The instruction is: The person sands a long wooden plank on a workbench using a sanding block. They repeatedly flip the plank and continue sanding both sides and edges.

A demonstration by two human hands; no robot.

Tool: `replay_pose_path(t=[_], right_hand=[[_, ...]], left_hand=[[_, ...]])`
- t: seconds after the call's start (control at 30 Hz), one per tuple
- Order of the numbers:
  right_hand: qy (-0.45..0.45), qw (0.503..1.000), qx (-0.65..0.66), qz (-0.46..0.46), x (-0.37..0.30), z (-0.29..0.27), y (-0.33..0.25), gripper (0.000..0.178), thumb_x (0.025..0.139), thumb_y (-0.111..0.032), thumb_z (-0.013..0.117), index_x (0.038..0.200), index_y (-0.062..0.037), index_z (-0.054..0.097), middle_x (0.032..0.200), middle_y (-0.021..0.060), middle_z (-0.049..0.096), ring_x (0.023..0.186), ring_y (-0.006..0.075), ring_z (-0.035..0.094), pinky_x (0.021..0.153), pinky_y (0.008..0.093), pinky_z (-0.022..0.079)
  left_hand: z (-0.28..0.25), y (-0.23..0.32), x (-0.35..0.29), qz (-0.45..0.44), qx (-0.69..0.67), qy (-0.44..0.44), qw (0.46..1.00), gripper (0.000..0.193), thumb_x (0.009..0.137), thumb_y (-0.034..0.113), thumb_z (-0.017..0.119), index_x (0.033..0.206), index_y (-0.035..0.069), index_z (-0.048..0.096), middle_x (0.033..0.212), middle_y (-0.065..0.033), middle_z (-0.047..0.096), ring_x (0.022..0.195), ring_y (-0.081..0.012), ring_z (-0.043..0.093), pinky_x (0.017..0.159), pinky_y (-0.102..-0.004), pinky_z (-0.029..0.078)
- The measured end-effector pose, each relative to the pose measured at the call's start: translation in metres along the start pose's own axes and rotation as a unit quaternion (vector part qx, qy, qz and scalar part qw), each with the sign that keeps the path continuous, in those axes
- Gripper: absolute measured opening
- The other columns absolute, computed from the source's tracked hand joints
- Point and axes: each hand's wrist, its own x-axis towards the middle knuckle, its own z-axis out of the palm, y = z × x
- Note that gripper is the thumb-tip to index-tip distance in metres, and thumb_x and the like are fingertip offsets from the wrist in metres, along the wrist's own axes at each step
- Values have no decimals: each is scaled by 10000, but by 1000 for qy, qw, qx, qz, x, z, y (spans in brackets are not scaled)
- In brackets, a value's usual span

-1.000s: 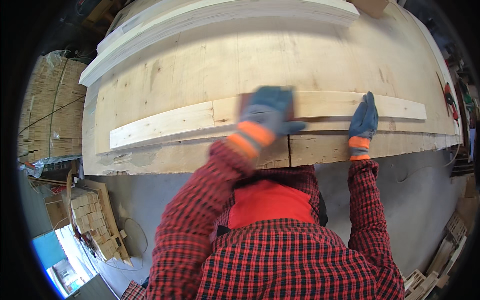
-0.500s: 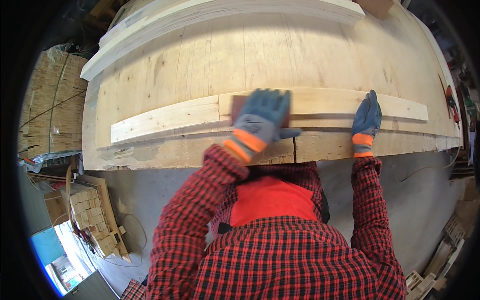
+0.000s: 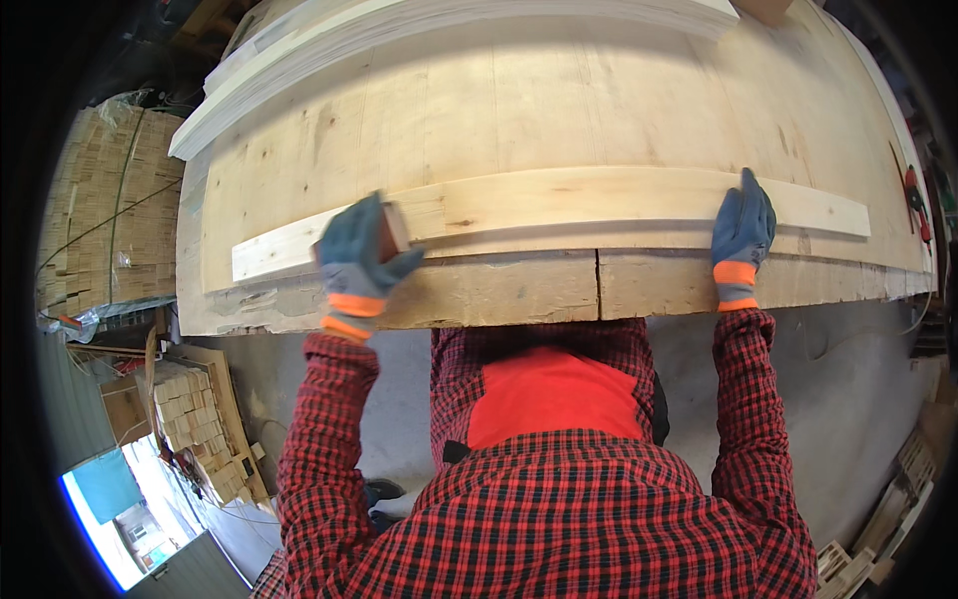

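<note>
A long pale wooden plank (image 3: 579, 200) lies along the near edge of a wide wooden workbench (image 3: 519, 110). My left hand (image 3: 357, 258), in a blue glove with an orange cuff, grips a small reddish-brown sanding block (image 3: 396, 228) pressed on the plank's left part. Flat on the plank toward its right end lies my right hand (image 3: 740, 232), gloved the same way, with fingers together holding the plank down.
A stack of long pale boards (image 3: 449, 25) runs along the bench's far edge. Bundled wood (image 3: 110, 210) sits left of the bench, and small wood blocks (image 3: 205, 419) are piled on the floor at lower left. A red tool (image 3: 916, 200) lies at the bench's right edge.
My left hand has slid the sanding block leftward along the plank, from near its middle to its left part. My right hand has stayed in place.
</note>
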Motion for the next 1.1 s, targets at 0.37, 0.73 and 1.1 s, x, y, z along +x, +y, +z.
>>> replay_pose_path(t=[0.37, 0.73, 1.1], right_hand=[[-44, 995, -93, -9, -2, 6, 0, 381, 1096, -306, 593, 1423, -134, 687, 1489, 146, 655, 1396, 360, 575, 1216, 531, 363], [-49, 993, -108, -13, -2, 5, -3, 389, 1109, -319, 563, 1430, -132, 681, 1504, 157, 642, 1420, 365, 555, 1228, 531, 347], [-59, 992, -111, -14, -3, 6, 1, 405, 1116, -307, 548, 1450, -114, 673, 1508, 162, 640, 1416, 365, 561, 1227, 517, 354]], left_hand=[[16, -20, 31, 48, -72, -43, 995, 767, 732, 444, 941, 1338, 39, 703, 1296, -197, 733, 1165, -409, 694, 1028, -504, 553], [43, 9, 54, 33, -66, -48, 996, 754, 806, 512, 881, 1368, 51, 681, 1245, -201, 738, 1118, -407, 699, 1013, -495, 557], [-26, -150, -2, -144, 5, -62, 988, 646, 865, 419, 849, 1365, 37, 701, 1276, -214, 753, 1152, -400, 723, 1051, -487, 561]])
